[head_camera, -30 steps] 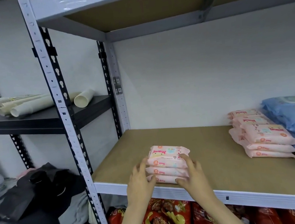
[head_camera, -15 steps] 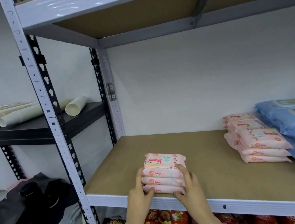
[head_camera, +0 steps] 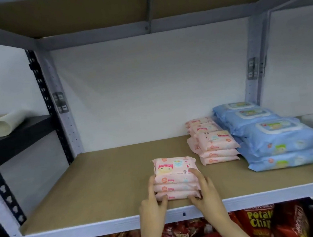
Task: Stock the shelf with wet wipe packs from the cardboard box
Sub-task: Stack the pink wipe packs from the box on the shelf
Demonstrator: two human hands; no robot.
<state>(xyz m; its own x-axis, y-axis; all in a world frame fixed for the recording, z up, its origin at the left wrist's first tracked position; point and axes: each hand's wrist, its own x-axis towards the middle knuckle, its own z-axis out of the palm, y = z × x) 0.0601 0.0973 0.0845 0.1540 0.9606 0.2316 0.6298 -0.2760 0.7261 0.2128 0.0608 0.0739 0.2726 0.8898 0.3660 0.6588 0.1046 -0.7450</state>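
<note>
A person's left hand (head_camera: 152,207) and right hand (head_camera: 207,196) clasp a stack of pink wet wipe packs (head_camera: 175,177) from either side, the stack resting on the brown shelf (head_camera: 100,184) near its front edge. Beyond the right-hand grip, further pink packs (head_camera: 214,142) sit just beside blue packs (head_camera: 272,135). Red snack bags (head_camera: 259,224) lie below the grip.
</note>
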